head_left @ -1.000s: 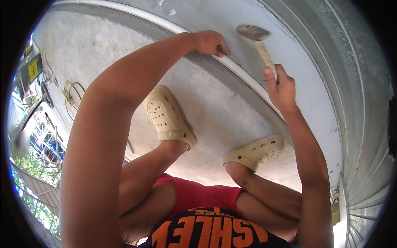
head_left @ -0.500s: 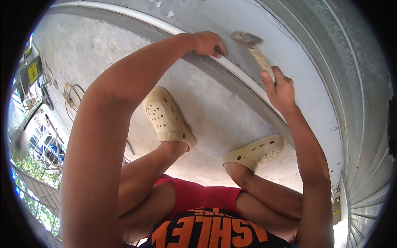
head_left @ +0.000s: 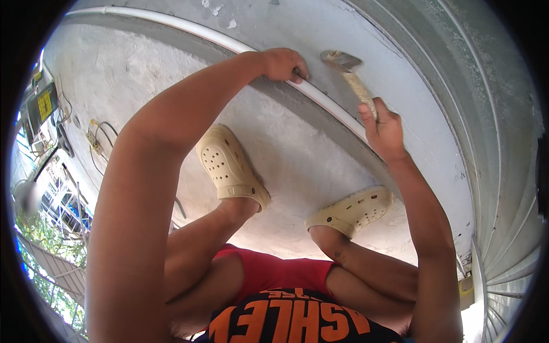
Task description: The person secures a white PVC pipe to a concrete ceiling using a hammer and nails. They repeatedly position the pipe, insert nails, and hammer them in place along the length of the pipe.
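Since half a second ago your brush [head_left: 350,71] has lifted slightly off the pipe, bristle head now clear above it. Your right hand [head_left: 384,128] has its fingers wrapped tight round the handle. Your left hand [head_left: 284,64] fingers curl over the white pipe [head_left: 337,111], pressing it to the grey wall [head_left: 412,114]. Both beige clogs [head_left: 229,166] stand on the concrete floor [head_left: 297,166] below.

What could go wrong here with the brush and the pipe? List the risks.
1. The brush head sits right beside the left hand gripping the white pipe, so a stroke may smear the knuckles.
2. The right hand holds the handle low, which may make the head wobble.
3. The person squats in loose clogs on bare concrete; balance could slip.
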The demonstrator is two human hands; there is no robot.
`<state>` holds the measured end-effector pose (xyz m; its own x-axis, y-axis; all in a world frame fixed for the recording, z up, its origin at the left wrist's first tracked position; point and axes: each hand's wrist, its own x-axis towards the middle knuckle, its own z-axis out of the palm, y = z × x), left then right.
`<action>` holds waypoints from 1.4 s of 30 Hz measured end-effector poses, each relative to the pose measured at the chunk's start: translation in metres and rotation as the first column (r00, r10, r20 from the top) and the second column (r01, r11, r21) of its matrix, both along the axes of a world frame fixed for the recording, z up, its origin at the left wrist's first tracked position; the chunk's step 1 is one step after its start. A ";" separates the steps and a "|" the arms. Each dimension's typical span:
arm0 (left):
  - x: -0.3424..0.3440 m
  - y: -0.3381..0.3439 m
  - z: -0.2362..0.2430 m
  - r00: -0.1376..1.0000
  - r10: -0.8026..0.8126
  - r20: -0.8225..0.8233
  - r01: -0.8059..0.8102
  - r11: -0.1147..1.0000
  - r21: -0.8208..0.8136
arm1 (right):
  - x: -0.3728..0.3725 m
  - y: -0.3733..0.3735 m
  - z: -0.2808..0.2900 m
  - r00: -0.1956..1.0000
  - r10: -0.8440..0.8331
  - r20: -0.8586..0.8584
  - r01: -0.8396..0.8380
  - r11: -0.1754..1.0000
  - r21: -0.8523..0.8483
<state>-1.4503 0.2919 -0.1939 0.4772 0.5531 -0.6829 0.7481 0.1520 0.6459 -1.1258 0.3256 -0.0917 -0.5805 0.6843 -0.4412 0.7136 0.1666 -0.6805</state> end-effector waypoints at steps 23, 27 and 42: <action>0.002 0.009 0.016 0.999 0.036 -0.009 -0.036 0.999 -0.024 | 0.002 -0.024 -0.031 0.996 0.047 -0.072 -0.037 0.990 0.139; -0.005 0.002 0.001 0.994 0.091 0.057 -0.089 0.995 -0.040 | -0.004 -0.012 -0.036 0.987 0.083 0.137 -0.094 0.993 0.071; -0.010 0.009 0.002 0.994 0.085 0.062 -0.083 0.996 -0.027 | -0.003 -0.001 -0.022 0.978 0.165 0.130 -0.173 0.984 0.053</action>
